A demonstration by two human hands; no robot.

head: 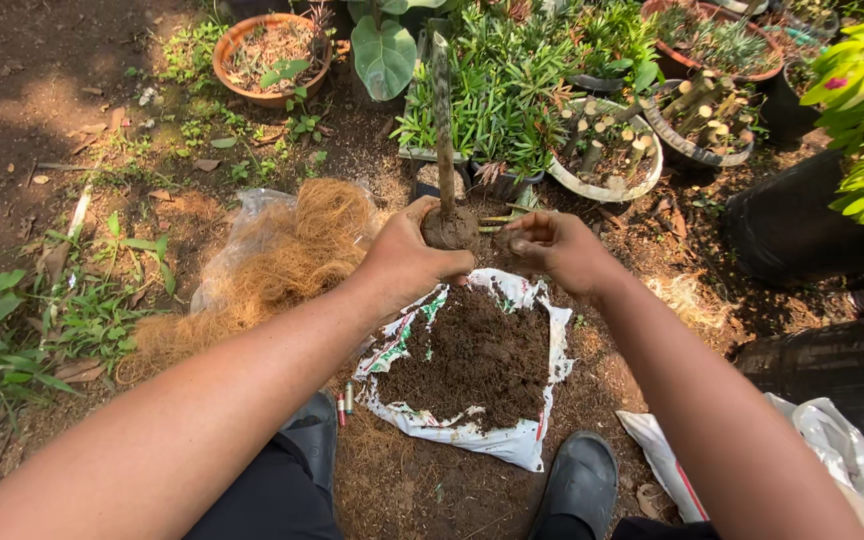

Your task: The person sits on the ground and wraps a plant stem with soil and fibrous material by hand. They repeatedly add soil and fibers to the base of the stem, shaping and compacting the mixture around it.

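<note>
My left hand (404, 258) grips a small ball of soil (449, 228) at the base of a thin upright plant stem (442, 120) topped by a broad green leaf (384, 55). My right hand (555, 247) hovers just right of the ball, fingers curled, pinching a bit of soil. Both hands are above an open white sack (527, 440) holding a heap of dark soil (472, 355).
A pile of brown coconut fibre (287, 260) on clear plastic lies to the left. Potted plants stand behind: a terracotta pot (270, 55), a white pot of cut stems (607, 150), black pots (792, 225) at right. My dark shoes (580, 485) flank the sack.
</note>
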